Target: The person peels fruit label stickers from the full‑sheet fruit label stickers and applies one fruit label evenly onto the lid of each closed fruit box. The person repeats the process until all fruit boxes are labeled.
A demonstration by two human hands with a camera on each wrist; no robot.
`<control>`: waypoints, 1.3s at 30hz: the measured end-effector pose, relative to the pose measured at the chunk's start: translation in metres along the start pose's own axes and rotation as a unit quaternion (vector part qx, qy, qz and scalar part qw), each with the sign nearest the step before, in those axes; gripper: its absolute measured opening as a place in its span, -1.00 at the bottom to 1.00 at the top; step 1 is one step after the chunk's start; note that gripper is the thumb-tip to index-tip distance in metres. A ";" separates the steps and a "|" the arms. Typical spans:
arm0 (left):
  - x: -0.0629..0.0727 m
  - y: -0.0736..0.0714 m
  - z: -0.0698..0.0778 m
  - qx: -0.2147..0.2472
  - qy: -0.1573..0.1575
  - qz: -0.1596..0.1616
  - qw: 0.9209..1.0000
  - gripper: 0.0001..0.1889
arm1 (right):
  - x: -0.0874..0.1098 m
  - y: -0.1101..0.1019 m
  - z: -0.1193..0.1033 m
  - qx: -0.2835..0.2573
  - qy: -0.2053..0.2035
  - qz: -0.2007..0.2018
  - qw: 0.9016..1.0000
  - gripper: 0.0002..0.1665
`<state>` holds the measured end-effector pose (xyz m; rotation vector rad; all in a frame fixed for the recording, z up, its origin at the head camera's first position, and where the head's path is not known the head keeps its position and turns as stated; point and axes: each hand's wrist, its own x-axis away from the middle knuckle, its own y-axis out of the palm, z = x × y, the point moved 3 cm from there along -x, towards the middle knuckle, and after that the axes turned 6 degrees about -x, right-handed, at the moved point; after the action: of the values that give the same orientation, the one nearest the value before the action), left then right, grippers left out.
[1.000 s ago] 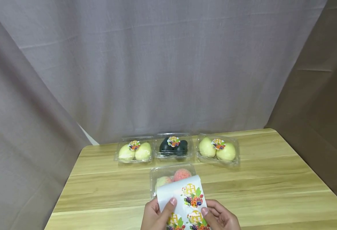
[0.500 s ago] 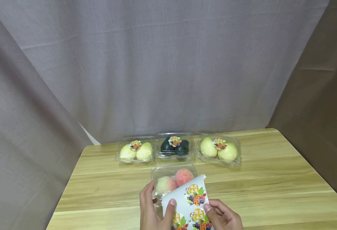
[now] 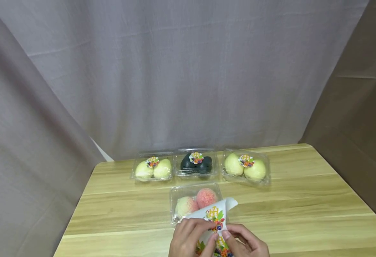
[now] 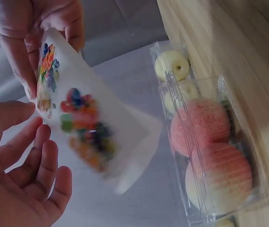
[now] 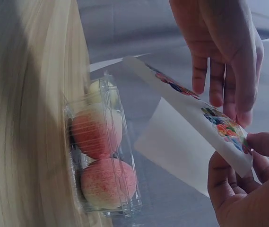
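My right hand (image 3: 249, 242) pinches the side edge of a white sheet of fruit stickers (image 5: 186, 111) between thumb and fingers. The sheet bends, its far corner curling over. My left hand (image 3: 186, 237) is over the sheet's printed face, thumb and index tips right at a sticker (image 5: 224, 127) close to the right hand's grip. Its other fingers are loosely bent, as the left wrist view shows. Behind the sheet, a lidded clear plastic fruit box (image 3: 173, 200) with two pink-and-cream peaches (image 4: 217, 177) stands on the table; the sheet partly covers it in the head view.
Along the back of the wooden table (image 3: 127, 217) stand three clear boxes, each with a round fruit sticker on its lid. The left box (image 3: 152, 169) and right box (image 3: 245, 167) hold pale yellow-green fruits; the middle one (image 3: 196, 166) holds dark fruits. Grey curtain (image 3: 188, 71) hangs behind.
My left hand has let go of the sheet's left side and moved right, across its face to the stickers near the right hand. The sheet's far corner has curled over.
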<state>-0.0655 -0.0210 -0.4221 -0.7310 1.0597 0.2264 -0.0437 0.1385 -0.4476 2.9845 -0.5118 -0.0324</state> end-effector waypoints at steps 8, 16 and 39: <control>0.000 0.001 0.001 -0.007 0.000 0.006 1.000 -0.89 | 0.003 0.004 -0.001 -0.065 -0.142 -0.072 0.985 -0.77; 0.000 0.003 0.003 -0.020 0.027 0.030 0.999 -0.74 | 0.001 0.002 -0.002 -0.028 -0.259 -0.122 0.958 -0.57; 0.003 0.003 -0.001 -0.047 -0.019 0.018 0.999 -0.81 | 0.008 0.013 -0.009 0.096 -0.258 0.004 0.961 -0.59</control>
<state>-0.0660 -0.0197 -0.4267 -0.7885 1.0319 0.3217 -0.0400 0.1247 -0.4370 3.1478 -0.6055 -0.8239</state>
